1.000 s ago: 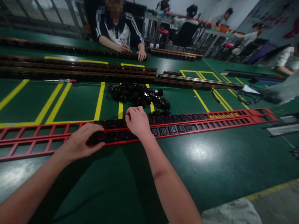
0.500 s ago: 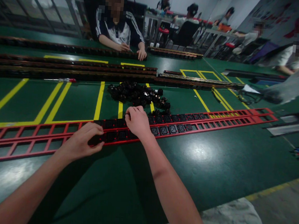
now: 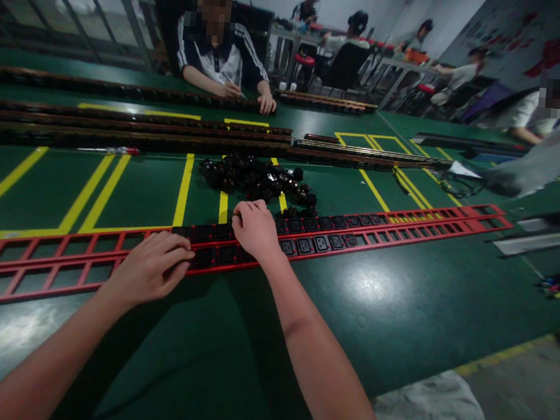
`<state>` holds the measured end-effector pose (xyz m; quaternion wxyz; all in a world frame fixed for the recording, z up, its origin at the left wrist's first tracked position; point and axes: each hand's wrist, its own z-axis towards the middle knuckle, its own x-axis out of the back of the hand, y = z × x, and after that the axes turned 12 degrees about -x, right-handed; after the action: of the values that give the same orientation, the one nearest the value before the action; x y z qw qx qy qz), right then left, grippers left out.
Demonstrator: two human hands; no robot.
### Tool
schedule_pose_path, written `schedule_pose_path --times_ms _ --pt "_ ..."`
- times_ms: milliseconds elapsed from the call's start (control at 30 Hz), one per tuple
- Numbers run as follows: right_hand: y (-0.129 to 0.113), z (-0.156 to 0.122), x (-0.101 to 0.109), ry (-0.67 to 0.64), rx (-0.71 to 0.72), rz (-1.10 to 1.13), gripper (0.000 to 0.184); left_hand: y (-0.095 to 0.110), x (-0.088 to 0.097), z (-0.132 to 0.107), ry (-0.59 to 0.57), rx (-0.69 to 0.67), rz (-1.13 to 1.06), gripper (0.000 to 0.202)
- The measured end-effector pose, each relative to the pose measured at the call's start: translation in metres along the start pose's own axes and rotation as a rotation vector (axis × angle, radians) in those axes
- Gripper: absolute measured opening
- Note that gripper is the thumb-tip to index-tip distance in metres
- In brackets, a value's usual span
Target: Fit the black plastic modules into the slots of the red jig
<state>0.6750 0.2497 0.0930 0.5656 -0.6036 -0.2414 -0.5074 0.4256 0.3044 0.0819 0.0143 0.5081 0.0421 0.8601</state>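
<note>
Two red rails (image 3: 407,218), one pile of black sockets (image 3: 258,179), one screwdriver (image 3: 111,150) — plus two hands, a left hand (image 3: 150,267) and a right hand (image 3: 255,229) — one person (image 3: 217,61) opposite.

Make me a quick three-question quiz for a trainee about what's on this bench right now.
1. True or false: the left hand and the right hand both rest on the red frames.
2. Where does the pile of loose black sockets lie? A) on the table just beyond the frames B) on the floor C) in the left hand
3. Fill in: the lines painted on the green table are ____.
Key: 1 true; 2 A; 3 yellow.
</note>
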Motion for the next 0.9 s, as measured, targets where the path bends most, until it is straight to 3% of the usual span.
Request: schedule_pose_path --times_ms 433,900 --pt "-0.0013 -0.0013 0.0028 -0.009 -0.001 -0.012 0.013 -0.0022 -0.0007 0.0002 -0.087 0.168 -0.08 0.024" --pt "-0.0011 -0.0016 0.0018 -0.003 0.015 -0.055 0.014 0.002 -0.0059 0.001 -0.087 0.177 -0.014 0.023"
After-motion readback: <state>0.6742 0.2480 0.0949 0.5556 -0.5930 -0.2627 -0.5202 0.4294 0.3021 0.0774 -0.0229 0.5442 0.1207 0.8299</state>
